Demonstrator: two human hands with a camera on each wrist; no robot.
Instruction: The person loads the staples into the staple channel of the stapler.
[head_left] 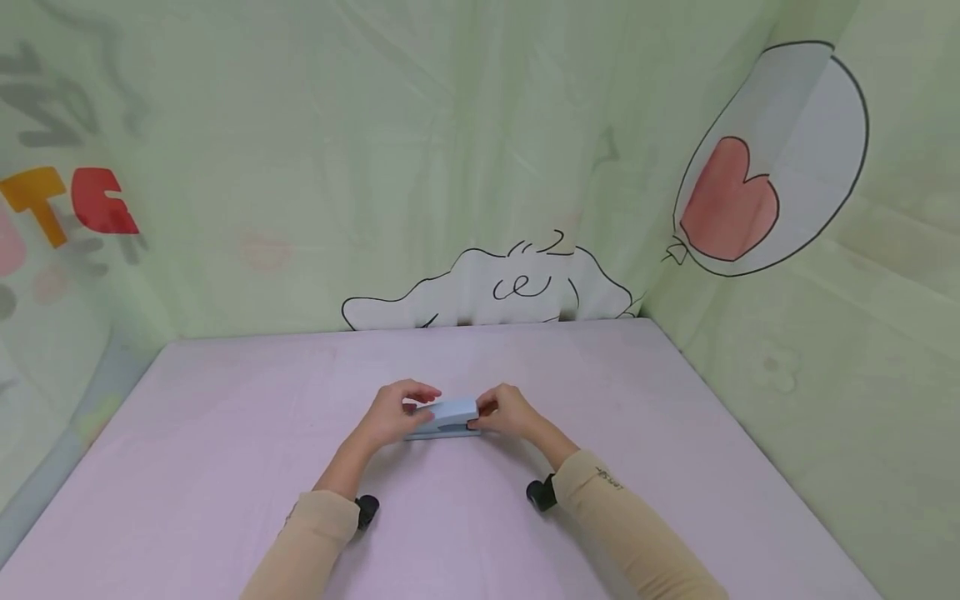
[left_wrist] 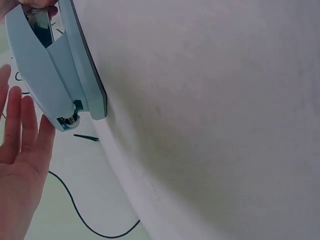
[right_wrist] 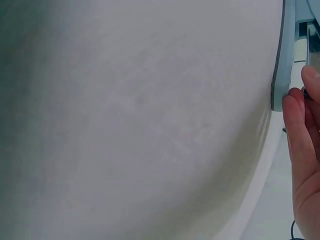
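A light blue stapler lies on the pink-covered table, its long side across in front of me. The left wrist view shows its hinge end low, and its top cover raised off the base, with the metal magazine between them. My left hand is at the hinge end, its fingers fairly straight with tips right at the cover. At the other end my right hand pinches the stapler near the magazine, thumb and fingers close together.
The pale pink tablecloth spreads around both hands. Green curtain walls with printed drawings stand behind and at the sides. Dark wrist cameras hang under both beige sleeves.
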